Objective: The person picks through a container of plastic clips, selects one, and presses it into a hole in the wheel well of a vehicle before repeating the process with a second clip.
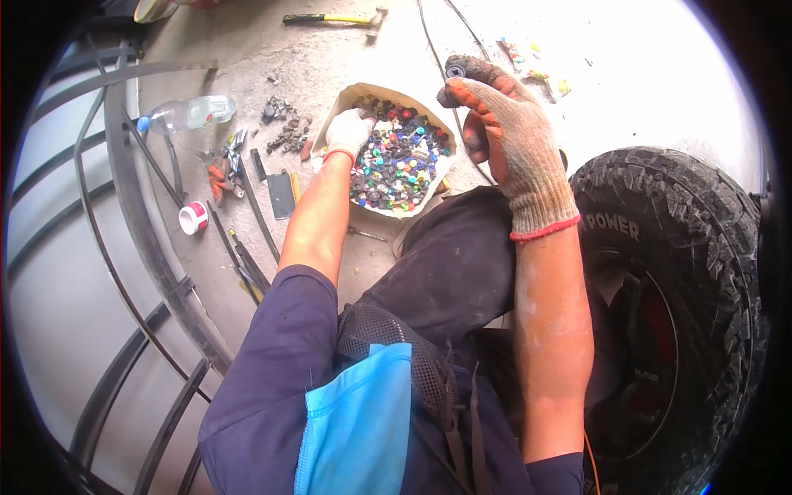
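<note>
My right hand [516,132], in a soiled knit glove with orange coating, is raised and pinches a small dark round plastic fastener [454,72] between thumb and forefinger. A cross-shaped mark shows on the fastener's face. My left hand [350,132], in a whitish glove, reaches into an open cream-coloured container [328,106] at its upper left side. Inside it lies a heap of small plastic fasteners [400,161], mostly black with blue, green, red and white ones. The left fingertips are hidden, so their grip does not show.
A large off-road tyre [701,214] stands close on my right. Metal frame bars [140,198] run along the left. On the floor lie a hammer [334,18], a plastic bottle [190,114], a red-and-white cup [193,218], pliers [218,177] and loose dark fasteners [289,128].
</note>
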Demonstrator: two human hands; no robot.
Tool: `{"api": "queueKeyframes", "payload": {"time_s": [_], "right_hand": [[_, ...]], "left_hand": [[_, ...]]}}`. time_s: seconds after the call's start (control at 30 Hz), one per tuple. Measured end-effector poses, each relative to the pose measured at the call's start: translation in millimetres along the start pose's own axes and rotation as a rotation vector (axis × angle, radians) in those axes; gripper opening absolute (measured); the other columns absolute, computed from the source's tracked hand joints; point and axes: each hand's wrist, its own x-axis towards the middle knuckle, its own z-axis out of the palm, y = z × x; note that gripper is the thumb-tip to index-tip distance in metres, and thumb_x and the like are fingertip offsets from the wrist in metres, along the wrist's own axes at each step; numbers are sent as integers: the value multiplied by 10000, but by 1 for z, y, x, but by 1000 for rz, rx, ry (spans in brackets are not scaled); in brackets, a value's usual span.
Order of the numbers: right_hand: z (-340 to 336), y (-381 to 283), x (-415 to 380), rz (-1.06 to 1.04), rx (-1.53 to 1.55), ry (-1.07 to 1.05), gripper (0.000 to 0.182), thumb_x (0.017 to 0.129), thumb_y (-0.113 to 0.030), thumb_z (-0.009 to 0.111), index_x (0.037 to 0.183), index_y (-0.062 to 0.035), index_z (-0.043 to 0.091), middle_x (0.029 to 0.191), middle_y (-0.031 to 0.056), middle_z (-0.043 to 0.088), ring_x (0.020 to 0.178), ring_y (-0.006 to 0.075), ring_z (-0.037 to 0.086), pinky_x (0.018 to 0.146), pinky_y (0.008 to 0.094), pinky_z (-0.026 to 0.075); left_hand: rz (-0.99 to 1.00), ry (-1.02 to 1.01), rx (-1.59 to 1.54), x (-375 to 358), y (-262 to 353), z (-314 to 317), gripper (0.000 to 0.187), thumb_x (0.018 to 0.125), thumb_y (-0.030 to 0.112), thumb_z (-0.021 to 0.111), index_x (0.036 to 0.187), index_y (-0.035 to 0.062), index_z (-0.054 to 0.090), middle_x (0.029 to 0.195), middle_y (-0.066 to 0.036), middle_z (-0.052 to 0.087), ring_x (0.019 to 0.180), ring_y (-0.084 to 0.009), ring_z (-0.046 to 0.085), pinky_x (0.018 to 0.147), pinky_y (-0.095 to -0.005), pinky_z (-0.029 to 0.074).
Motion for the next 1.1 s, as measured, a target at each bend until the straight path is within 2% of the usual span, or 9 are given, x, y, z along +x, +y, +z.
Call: {"api": "queueKeyframes", "payload": {"time_s": [0.1, 0.37, 0.47, 0.53, 0.63, 0.8, 0.87, 1.03, 1.1], "right_hand": [[0, 0, 0, -7, -2, -11, 332, 942, -213, 720, 1225, -46, 670, 888, 6, 695, 543, 13, 507, 441, 170, 436], [-1, 1, 3, 5, 18, -21, 357, 929, -200, 740, 1236, -37, 655, 867, 38, 685, 467, 57, 481, 402, 217, 373], [1, 2, 3, -6, 13, -19, 364, 927, -211, 745, 1235, -40, 655, 871, 43, 688, 459, 62, 479, 398, 224, 363], [3, 2, 3, -11, -6, -11, 364, 928, -219, 744, 1233, -42, 656, 874, 44, 690, 460, 62, 480, 398, 225, 362], [3, 2, 5, 14, -27, -26, 363, 934, -226, 736, 1237, -42, 655, 885, 52, 698, 455, 65, 476, 395, 229, 361], [1, 6, 6, -16, -12, -39, 373, 946, -227, 723, 1250, -27, 643, 884, 67, 702, 435, 73, 479, 385, 230, 363], [2, 4, 4, -14, -21, -23, 374, 947, -227, 722, 1250, -23, 641, 884, 69, 702, 433, 74, 483, 383, 231, 360], [1, 4, 5, -14, 9, -24, 371, 950, -219, 722, 1248, -14, 638, 893, 76, 708, 432, 76, 490, 379, 234, 349], [3, 3, 6, 13, -5, -9, 361, 945, -204, 721, 1243, -16, 642, 902, 78, 712, 433, 69, 470, 382, 233, 347]], "left_hand": [[-74, -68, 29, -3, 9, -10, 446, 892, 408, 640, 1179, 83, 745, 1160, -171, 737, 1136, -343, 680, 1004, -418, 510], [29, -59, 63, 9, 2, 2, 461, 893, 380, 638, 1257, 108, 716, 1265, -177, 699, 1202, -334, 651, 1049, -430, 490], [54, 27, -56, -2, -6, 2, 440, 877, 370, 661, 1193, 72, 734, 1157, -196, 733, 1124, -346, 682, 1006, -412, 510], [80, 56, 53, -11, -7, -1, 365, 884, 302, 659, 1180, 106, 744, 1163, -169, 724, 1101, -325, 686, 990, -406, 520], [283, 120, -5, -36, 1, -9, 278, 911, 169, 624, 1144, 208, 769, 1131, -115, 654, 1087, -305, 658, 969, -407, 526], [377, 32, 230, -47, 9, -11, 277, 903, 184, 637, 1133, 261, 771, 1117, -118, 647, 1079, -323, 661, 963, -452, 525], [280, -43, 275, -46, 14, -13, 264, 904, 202, 648, 1129, 267, 770, 1108, -127, 641, 1081, -335, 661, 962, -467, 524], [285, -2, 274, -41, 1, -11, 262, 911, 226, 679, 1158, 180, 753, 1133, -136, 663, 1075, -309, 674, 949, -443, 531], [147, -94, -267, -50, 0, -23, 369, 885, 205, 726, 1227, 70, 704, 1149, -137, 703, 1091, -285, 683, 982, -397, 530]]}}
